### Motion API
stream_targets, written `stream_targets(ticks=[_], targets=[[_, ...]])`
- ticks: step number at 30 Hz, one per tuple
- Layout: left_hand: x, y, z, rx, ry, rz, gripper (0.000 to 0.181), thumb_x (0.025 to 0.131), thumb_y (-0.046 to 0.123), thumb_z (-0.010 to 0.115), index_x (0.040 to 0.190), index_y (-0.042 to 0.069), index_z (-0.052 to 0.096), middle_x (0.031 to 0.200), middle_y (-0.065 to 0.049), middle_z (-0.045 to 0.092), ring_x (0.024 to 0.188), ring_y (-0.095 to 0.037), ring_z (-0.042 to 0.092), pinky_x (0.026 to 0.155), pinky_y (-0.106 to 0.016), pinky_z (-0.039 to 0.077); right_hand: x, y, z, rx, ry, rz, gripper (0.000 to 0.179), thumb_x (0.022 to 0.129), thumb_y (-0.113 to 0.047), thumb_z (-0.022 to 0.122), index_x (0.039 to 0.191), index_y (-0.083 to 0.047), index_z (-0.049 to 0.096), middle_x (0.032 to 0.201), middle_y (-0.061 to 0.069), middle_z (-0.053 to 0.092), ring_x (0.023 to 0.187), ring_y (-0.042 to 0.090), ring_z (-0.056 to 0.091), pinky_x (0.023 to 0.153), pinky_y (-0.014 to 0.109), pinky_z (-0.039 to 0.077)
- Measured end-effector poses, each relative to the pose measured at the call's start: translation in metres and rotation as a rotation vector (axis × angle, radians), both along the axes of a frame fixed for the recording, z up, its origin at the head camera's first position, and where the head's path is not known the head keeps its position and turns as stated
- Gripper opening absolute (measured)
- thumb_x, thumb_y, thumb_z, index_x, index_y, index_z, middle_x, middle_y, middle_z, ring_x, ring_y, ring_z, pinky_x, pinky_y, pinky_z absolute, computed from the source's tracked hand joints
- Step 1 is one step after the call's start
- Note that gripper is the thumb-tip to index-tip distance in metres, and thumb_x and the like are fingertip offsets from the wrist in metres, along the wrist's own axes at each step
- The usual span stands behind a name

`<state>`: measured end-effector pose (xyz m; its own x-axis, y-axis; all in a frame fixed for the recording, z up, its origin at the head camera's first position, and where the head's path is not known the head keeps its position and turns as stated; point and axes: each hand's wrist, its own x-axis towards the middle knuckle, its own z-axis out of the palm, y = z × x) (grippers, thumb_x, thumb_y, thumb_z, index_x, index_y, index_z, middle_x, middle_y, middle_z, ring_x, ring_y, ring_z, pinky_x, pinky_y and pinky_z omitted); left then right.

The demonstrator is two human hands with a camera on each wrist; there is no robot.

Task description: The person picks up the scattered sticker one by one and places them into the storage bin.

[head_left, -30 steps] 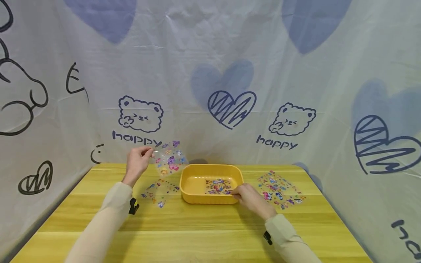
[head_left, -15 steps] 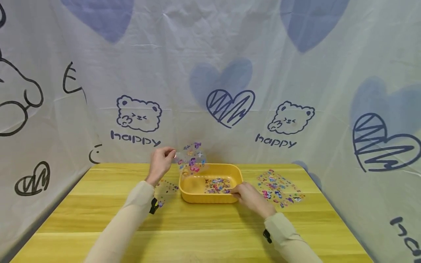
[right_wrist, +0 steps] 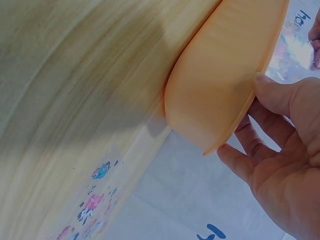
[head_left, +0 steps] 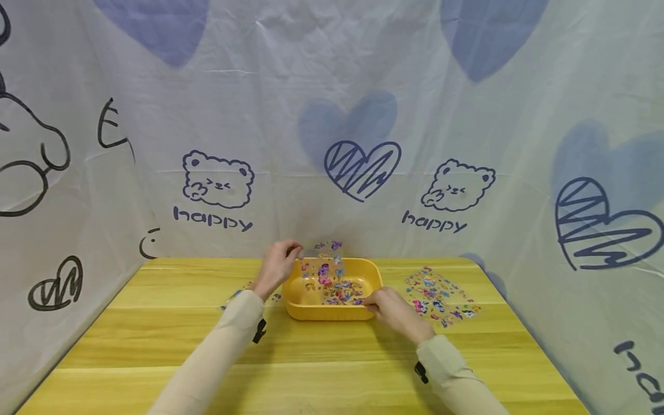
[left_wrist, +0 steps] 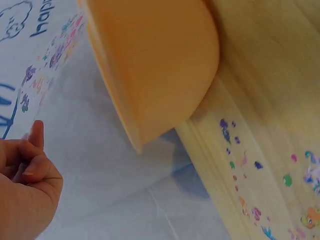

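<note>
A clear sticker sheet [head_left: 324, 271] with small colourful figures hangs upright over the yellow plastic tub [head_left: 332, 314]. My left hand [head_left: 279, 266] pinches its left edge between thumb and fingers; the left wrist view shows that hand [left_wrist: 31, 182] with the sheet [left_wrist: 56, 52] beyond its fingertips. At the tub's front right corner my right hand [head_left: 396, 314] grips the rim. In the right wrist view its thumb [right_wrist: 275, 95] lies on the outside of the wall, with the fingers behind the rim. Inside the tub lies another sticker sheet [head_left: 349, 293], partly behind the held one.
A sticker sheet [head_left: 441, 300] lies on the wooden table [head_left: 332, 369] right of the tub. Another sheet [left_wrist: 312, 172] lies to the left, mostly covered by my left arm in the head view. A printed white curtain [head_left: 270, 115] hangs behind the table.
My left hand has moved right and somewhat down with the sticker sheet, from left of the tub to over it. The right hand stays on the rim.
</note>
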<state>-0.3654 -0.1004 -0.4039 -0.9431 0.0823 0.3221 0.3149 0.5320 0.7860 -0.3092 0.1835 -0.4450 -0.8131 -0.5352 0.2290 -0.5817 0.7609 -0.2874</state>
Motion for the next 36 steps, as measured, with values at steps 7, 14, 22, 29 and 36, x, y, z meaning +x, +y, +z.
stream_targets(ticks=[7, 14, 22, 29, 36], targets=[[0.001, 0.014, -0.013, -0.087, 0.012, -0.075, 0.022, 0.102, 0.009, 0.050, 0.110, 0.000, 0.069, 0.092, -0.010, 0.070, 0.065, -0.017, 0.059, 0.050, -0.025, 0.044, 0.000, 0.000, 0.000, -0.004, 0.005, 0.000, 0.018, 0.092, 0.001, 0.064, 0.105, -0.001, 0.075, 0.101, 0.012, 0.074, 0.090, 0.024, 0.069, 0.081, 0.035, 0.058], [0.003, 0.022, -0.025, -0.127, -0.046, -0.149, 0.022, 0.102, 0.004, 0.048, 0.111, -0.001, 0.067, 0.089, -0.010, 0.069, 0.073, -0.018, 0.062, 0.053, -0.026, 0.045, 0.000, -0.001, -0.001, -0.007, 0.018, 0.019, 0.017, 0.092, 0.001, 0.064, 0.104, -0.001, 0.076, 0.098, 0.011, 0.075, 0.087, 0.022, 0.070, 0.079, 0.033, 0.058], [0.000, 0.027, -0.032, -0.229, -0.066, -0.127, 0.017, 0.097, 0.003, 0.056, 0.105, -0.001, 0.070, 0.090, -0.010, 0.070, 0.075, -0.016, 0.064, 0.062, -0.029, 0.053, 0.000, -0.001, 0.000, -0.013, 0.017, 0.007, 0.017, 0.092, 0.000, 0.064, 0.105, -0.001, 0.075, 0.100, 0.011, 0.075, 0.089, 0.022, 0.070, 0.080, 0.033, 0.058], [-0.001, 0.027, -0.035, -0.375, 0.002, -0.101, 0.011, 0.092, 0.001, 0.064, 0.099, 0.001, 0.073, 0.092, -0.010, 0.071, 0.081, -0.021, 0.066, 0.073, -0.035, 0.057, 0.000, -0.001, 0.001, -0.011, 0.007, 0.005, 0.017, 0.093, -0.001, 0.063, 0.105, 0.000, 0.075, 0.101, 0.012, 0.075, 0.091, 0.024, 0.070, 0.081, 0.035, 0.058], [-0.004, 0.028, -0.041, -0.447, 0.052, -0.078, 0.020, 0.090, -0.004, 0.061, 0.106, -0.003, 0.072, 0.103, -0.018, 0.073, 0.088, -0.024, 0.068, 0.082, -0.040, 0.057, 0.001, 0.000, 0.001, -0.025, -0.006, 0.000, 0.018, 0.093, -0.001, 0.063, 0.107, 0.000, 0.074, 0.103, 0.011, 0.074, 0.091, 0.023, 0.069, 0.082, 0.034, 0.058]])
